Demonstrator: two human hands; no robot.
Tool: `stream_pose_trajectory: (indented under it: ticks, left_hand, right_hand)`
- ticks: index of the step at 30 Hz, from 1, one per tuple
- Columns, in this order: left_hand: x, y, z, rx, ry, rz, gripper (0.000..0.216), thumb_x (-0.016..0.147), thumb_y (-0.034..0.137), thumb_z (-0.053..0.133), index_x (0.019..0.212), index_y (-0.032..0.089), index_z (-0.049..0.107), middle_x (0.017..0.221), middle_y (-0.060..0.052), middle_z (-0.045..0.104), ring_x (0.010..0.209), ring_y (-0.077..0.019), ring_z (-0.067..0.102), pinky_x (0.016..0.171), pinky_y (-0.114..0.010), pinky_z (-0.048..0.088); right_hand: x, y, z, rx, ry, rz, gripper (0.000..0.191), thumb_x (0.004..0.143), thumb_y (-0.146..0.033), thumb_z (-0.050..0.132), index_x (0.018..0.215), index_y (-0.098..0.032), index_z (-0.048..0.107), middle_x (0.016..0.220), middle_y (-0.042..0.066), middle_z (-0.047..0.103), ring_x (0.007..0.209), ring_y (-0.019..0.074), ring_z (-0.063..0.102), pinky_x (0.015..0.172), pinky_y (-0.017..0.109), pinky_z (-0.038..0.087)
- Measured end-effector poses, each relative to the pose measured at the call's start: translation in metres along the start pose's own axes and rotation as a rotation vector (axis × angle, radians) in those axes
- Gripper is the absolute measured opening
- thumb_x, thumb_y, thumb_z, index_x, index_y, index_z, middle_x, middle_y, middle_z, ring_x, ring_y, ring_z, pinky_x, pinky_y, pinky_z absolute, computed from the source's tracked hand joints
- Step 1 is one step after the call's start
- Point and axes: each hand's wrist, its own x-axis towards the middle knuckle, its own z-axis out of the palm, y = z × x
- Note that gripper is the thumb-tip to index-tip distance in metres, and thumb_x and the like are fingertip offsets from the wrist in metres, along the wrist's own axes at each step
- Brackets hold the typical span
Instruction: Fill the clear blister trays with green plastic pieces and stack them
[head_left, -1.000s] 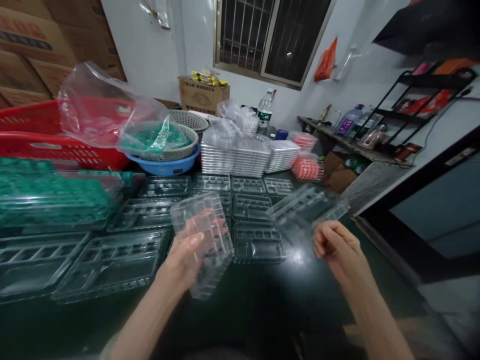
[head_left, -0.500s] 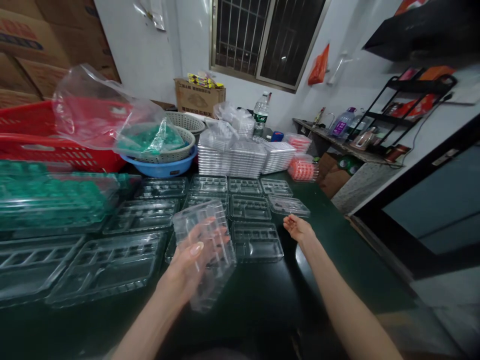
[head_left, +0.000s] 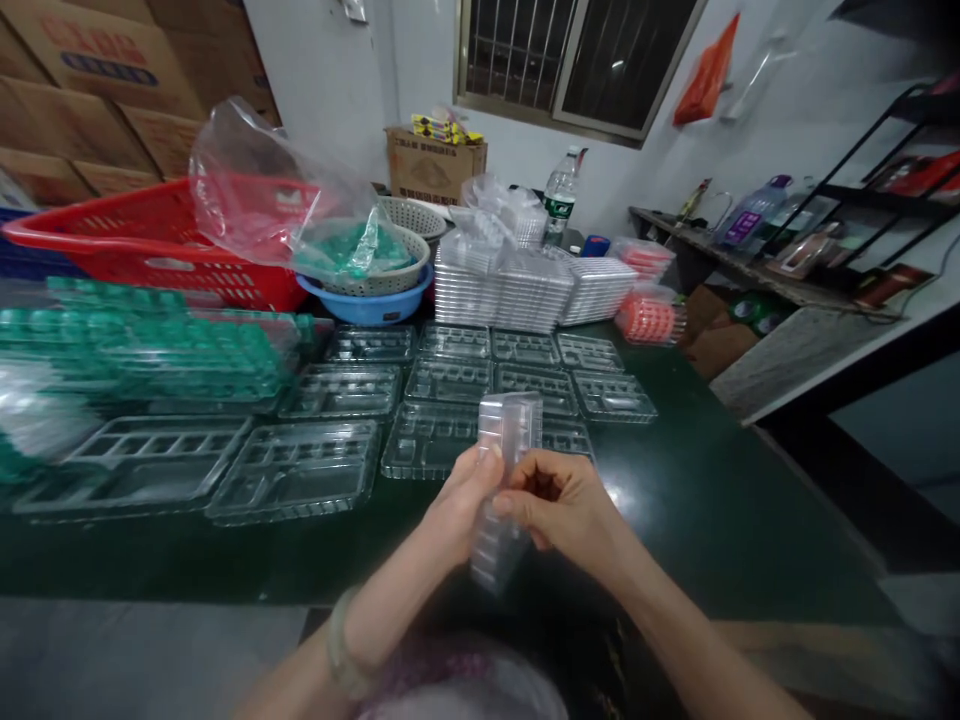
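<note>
My left hand (head_left: 465, 500) grips clear plastic compartment trays (head_left: 510, 425), held on edge above the near side of the table; how many are nested together I cannot tell. My right hand (head_left: 559, 500) is closed at their right edge, thumb and fingers pinching it. Beyond both hands, similar clear trays lie in rows, among them one at the right (head_left: 613, 397) and one at the left (head_left: 296, 472). The held trays partly hide two trays on the table behind them.
Stacks of clear trays (head_left: 517, 290) stand at the back, beside a blue basin (head_left: 375, 300) with a colander. Green plastic pieces (head_left: 150, 345) in clear wrap fill the left, before a red basket (head_left: 165, 245). Wrapped pink pieces (head_left: 649, 318) and a water bottle (head_left: 561, 200) stand farther back.
My right hand has left the tray at the right and come to the held trays, which are now turned edge-on. The view has swung left.
</note>
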Motion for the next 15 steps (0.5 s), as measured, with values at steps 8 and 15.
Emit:
stream_pose_trajectory:
  ticks: [8, 15]
  left_hand:
    - [-0.008, 0.001, -0.003, 0.042, -0.112, -0.025, 0.068, 0.076, 0.062, 0.041, 0.124, 0.013, 0.039, 0.047, -0.001, 0.056, 0.047, -0.0251, 0.061, 0.047, -0.035, 0.046]
    - [-0.008, 0.013, 0.004, 0.329, 0.092, 0.184, 0.067, 0.059, 0.034, 0.074, 0.119, 0.019, 0.05, 0.08, -0.004, 0.066, 0.078, -0.0243, 0.062, 0.072, -0.034, 0.047]
  right_hand:
    - [0.011, 0.014, -0.006, 0.078, -0.147, 0.083, 0.023, 0.071, -0.036, 0.062, 0.068, -0.015, 0.055, 0.052, -0.004, 0.053, 0.035, 0.0058, 0.044, 0.034, 0.017, 0.032]
    - [-0.009, -0.001, 0.0, -0.487, 0.029, -0.19, 0.014, 0.076, -0.013, 0.047, 0.063, -0.017, 0.049, 0.058, -0.004, 0.049, 0.052, 0.0077, 0.044, 0.049, 0.02, 0.031]
